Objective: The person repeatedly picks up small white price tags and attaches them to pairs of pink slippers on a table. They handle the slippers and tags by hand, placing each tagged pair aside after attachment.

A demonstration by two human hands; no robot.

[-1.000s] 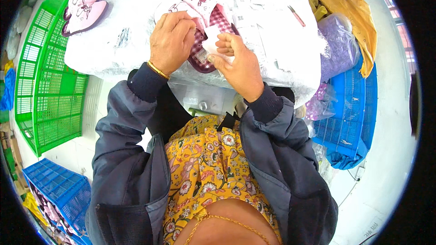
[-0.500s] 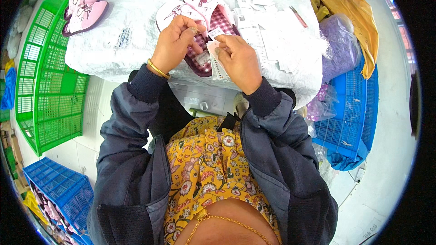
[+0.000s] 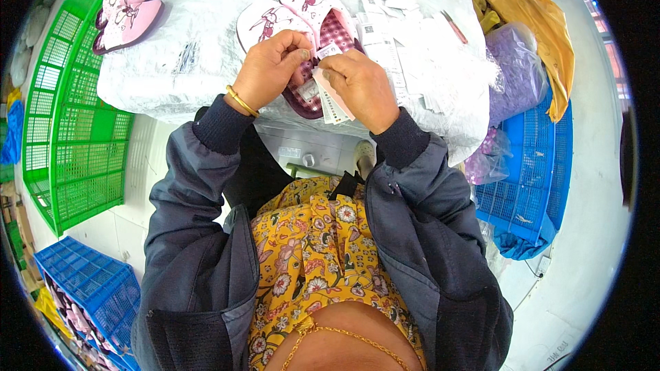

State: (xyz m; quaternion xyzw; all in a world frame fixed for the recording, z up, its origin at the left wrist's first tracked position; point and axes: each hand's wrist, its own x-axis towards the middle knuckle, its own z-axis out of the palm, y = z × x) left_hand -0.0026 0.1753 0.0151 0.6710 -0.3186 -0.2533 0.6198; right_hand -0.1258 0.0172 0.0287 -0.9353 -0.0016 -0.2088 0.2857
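Head: two hands [image 3: 273, 69] over two slippers [image 3: 270, 22]

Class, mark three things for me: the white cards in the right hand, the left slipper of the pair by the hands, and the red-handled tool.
White cards [image 3: 333, 102]: head view, face of the front card.
Left slipper [image 3: 270, 25]: head view, its printed upper.
Red-handled tool [image 3: 455, 27]: head view, its handle.

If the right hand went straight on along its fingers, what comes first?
Probably the bare left hand, across a narrow gap; depth is unclear, so the plum-checked fabric slipper insole below might come first.
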